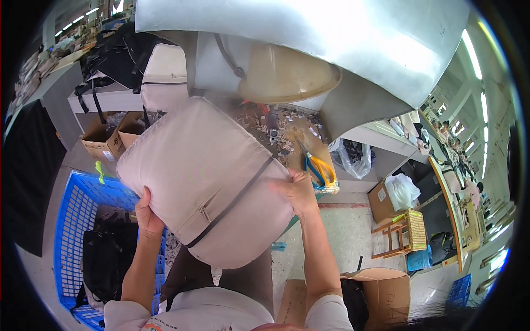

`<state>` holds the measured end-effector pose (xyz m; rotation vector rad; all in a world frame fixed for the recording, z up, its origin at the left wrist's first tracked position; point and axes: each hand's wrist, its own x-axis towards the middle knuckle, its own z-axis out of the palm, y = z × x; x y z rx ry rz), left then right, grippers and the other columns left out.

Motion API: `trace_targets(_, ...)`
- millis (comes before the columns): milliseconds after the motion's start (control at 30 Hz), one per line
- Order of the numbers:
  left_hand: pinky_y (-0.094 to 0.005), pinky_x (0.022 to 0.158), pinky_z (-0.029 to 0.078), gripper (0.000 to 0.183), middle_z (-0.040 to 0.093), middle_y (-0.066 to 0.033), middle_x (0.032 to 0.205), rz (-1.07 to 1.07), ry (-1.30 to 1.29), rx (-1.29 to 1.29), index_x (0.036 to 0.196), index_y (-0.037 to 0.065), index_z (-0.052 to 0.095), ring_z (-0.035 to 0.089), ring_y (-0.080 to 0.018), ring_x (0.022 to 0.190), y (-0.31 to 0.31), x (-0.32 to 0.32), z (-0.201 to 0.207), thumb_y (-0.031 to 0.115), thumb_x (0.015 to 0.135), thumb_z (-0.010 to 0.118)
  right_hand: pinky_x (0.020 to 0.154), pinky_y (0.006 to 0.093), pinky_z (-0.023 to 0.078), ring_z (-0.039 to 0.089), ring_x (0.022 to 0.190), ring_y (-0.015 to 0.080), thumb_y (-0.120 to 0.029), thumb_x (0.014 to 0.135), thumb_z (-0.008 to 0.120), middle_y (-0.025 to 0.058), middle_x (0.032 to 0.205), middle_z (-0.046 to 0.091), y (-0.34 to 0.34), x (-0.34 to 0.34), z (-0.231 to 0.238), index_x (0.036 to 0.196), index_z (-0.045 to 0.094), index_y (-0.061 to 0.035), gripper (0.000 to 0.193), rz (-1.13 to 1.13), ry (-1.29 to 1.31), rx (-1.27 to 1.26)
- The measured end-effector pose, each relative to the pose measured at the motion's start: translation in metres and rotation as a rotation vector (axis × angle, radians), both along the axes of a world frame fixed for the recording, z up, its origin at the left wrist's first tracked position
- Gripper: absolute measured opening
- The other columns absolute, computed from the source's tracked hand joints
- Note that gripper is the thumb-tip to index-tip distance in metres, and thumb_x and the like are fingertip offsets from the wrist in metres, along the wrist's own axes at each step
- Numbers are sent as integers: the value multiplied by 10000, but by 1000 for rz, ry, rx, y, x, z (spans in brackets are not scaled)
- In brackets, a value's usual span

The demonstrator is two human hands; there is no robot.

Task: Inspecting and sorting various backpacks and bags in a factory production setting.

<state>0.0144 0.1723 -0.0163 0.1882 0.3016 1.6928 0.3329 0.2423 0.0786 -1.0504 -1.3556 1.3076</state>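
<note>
Between both hands I hold a pale pinkish-beige backpack (pixel 187 149), tilted above my lap. A black strip and a short zipper with a metal pull cross its lower part. My left hand (pixel 148 214) is closed on its lower left edge, thumb showing and most fingers hidden. At the right edge, my right hand (pixel 298 193) grips the fabric, its thumb side slightly blurred. Beyond that hand, scissors (pixel 320 170) with orange handles lie on the scrap-strewn bench (pixel 309 135), beside something blue-handled. A dark tool (pixel 272 126) lies among the scraps.
A large metal hood (pixel 309 33) with a yellowed cover (pixel 292 74) hangs over the bench. A blue crate (pixel 69 237) holding black bags stands at left. Another pale bag (pixel 164 77) sits behind. A cardboard box (pixel 386 298) and a wooden stool (pixel 406 234) stand at right.
</note>
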Motion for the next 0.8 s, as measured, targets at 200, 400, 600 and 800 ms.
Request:
trace_targets(200, -436, 962, 332, 520, 495, -135, 1183, 22, -9, 3, 1197, 3, 421, 460, -295, 1091, -1, 5, -10, 215, 766, 620, 490, 178, 401, 510, 546, 36, -50, 636, 724, 0, 631, 593, 18, 1, 2, 725, 613, -4, 150, 39, -44, 27)
trace_targets(400, -436, 967, 323, 518, 495, -136, 1183, 3, -68, -21, 1195, 6, 426, 459, -301, 1090, 0, 10, -15, 214, 763, 623, 487, 196, 430, 529, 530, 55, -12, 629, 690, 23, 644, 603, 28, 1, 7, 757, 626, 3, 144, 39, -83, 58)
trace_targets(600, -434, 967, 321, 514, 492, -136, 1187, 22, -60, -20, 1198, 8, 424, 454, -299, 1096, 0, 14, -14, 211, 767, 618, 495, 208, 470, 562, 531, 80, 36, 631, 648, 48, 670, 621, 29, 2, 9, 796, 636, 18, 166, 41, -72, 58)
trace_targets(800, -438, 973, 312, 526, 482, -142, 1196, 1, -82, -18, 1207, 6, 410, 445, -309, 1104, 0, 19, -19, 210, 768, 615, 498, 207, 467, 562, 544, 74, 35, 638, 648, 44, 681, 621, 30, 7, 8, 802, 633, 13, 166, 51, -96, 84)
